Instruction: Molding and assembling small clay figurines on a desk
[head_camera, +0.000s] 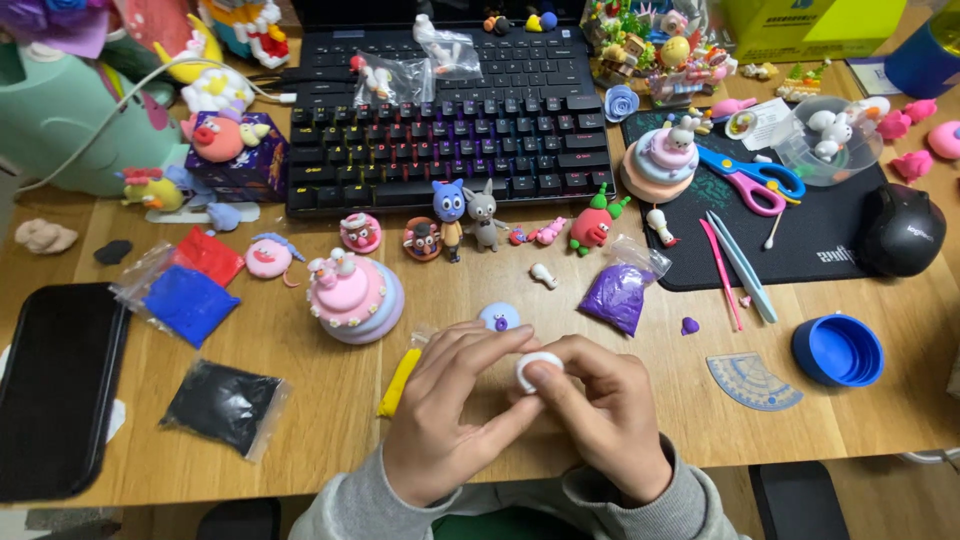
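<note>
Both my hands meet over the front middle of the wooden desk (560, 440). My left hand (450, 415) and my right hand (600, 420) pinch a small white lump of clay (538, 366) between their fingertips. Just beyond the fingers lies a pale lilac clay disc (499, 316) with a small purple dot. A yellow clay strip (399, 382) lies beside my left hand. A bag of purple clay (618, 295) rests to the right of the disc.
A pink tiered clay cake (352, 292), bags of black (225, 405), blue (188, 302) and red (210, 255) clay, small clay figures (465, 215), a keyboard (450, 130), scissors (755, 180), a blue lid (838, 350), a mouse (900, 230) and a black tablet (55, 385) surround my hands.
</note>
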